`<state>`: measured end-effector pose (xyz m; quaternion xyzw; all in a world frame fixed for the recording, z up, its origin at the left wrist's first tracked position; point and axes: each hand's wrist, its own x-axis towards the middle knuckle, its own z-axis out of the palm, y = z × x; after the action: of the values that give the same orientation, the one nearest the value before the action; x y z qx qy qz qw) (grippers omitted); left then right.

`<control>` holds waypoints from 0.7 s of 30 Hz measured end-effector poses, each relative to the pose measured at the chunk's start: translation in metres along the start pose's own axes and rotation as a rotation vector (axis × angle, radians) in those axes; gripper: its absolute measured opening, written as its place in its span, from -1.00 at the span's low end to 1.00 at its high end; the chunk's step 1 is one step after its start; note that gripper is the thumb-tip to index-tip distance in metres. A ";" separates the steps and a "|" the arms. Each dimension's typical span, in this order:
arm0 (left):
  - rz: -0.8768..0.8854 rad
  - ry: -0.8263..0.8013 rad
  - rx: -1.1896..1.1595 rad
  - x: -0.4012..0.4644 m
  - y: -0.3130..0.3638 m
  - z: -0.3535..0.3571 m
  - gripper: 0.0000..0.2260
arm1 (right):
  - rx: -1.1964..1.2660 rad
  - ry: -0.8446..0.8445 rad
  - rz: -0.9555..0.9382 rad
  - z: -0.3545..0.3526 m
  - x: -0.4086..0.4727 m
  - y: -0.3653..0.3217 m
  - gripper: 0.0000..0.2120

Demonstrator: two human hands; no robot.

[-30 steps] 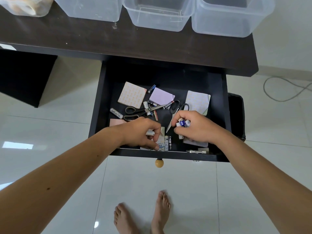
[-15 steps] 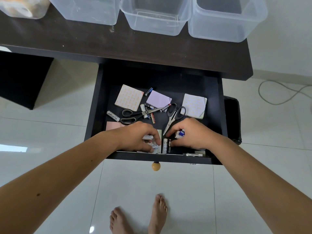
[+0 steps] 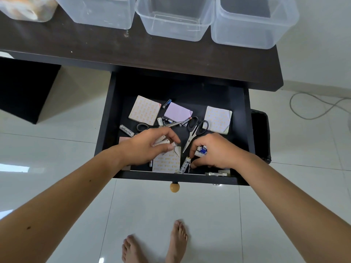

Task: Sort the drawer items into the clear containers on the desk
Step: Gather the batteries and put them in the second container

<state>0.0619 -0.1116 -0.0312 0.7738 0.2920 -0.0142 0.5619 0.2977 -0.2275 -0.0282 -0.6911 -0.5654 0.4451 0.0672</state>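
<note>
Head view: both hands low in open drawer (image 3: 106, 118).
Left hand (image 3: 146, 147): grip clasps white batteries (image 3: 161, 142), gathering like items.
Right hand (image 3: 216, 150): grip holds blue-white batteries (image 3: 201, 150), fingertips pinching another battery (image 3: 185, 164).
Clear containers (image 3: 174, 21): on desk (image 3: 95, 48), awaiting sorted loads.

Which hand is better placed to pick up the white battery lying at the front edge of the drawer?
The right hand, probably. Its fingertips already touch the white battery, although it holds other batteries. The left hand is farther away, also holding batteries.
</note>
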 end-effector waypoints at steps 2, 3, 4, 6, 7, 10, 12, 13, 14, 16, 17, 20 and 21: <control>-0.004 0.010 -0.014 -0.001 0.000 0.000 -0.82 | 0.023 -0.001 -0.007 0.000 -0.001 0.000 -0.78; -0.008 0.010 -0.007 -0.001 0.001 0.000 -0.82 | 0.023 0.003 -0.012 0.001 0.000 0.000 -0.77; -0.015 0.009 -0.003 -0.001 0.001 0.000 -0.83 | 0.016 0.007 -0.017 0.001 0.001 0.000 -0.75; -0.038 0.006 -0.004 -0.002 0.002 0.000 -0.84 | 0.009 -0.007 -0.028 0.002 0.003 0.000 -0.72; -0.042 0.008 -0.002 -0.002 0.004 0.000 -0.84 | 0.011 -0.019 -0.034 0.003 0.003 0.000 -0.69; -0.056 0.024 0.012 -0.003 0.005 -0.001 -0.83 | -0.004 -0.042 -0.038 0.004 0.003 -0.001 -0.60; -0.081 0.010 -0.027 -0.003 0.006 0.000 -0.83 | 0.006 -0.048 -0.019 0.005 0.003 -0.001 -0.60; -0.098 0.000 -0.076 -0.003 0.005 0.001 -0.83 | 0.015 -0.052 -0.009 0.005 0.002 -0.002 -0.62; -0.114 -0.013 -0.130 -0.003 0.005 0.001 -0.84 | 0.022 -0.052 0.003 0.005 0.003 -0.002 -0.64; -0.138 -0.037 -0.198 -0.003 0.005 0.002 -0.87 | 0.034 -0.049 0.011 0.004 0.002 -0.003 -0.69; -0.150 -0.042 -0.203 -0.002 0.005 0.002 -0.88 | 0.037 -0.048 0.012 0.003 0.002 -0.004 -0.70; -0.185 -0.051 -0.145 0.000 0.009 0.004 -0.87 | 0.037 -0.032 -0.003 0.001 -0.001 -0.006 -0.71; -0.189 -0.054 -0.107 0.001 0.011 0.005 -0.87 | 0.058 -0.033 -0.002 0.000 -0.002 -0.007 -0.72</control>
<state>0.0694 -0.1170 -0.0243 0.7110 0.3489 -0.0723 0.6062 0.2926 -0.2267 -0.0234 -0.6808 -0.5542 0.4725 0.0784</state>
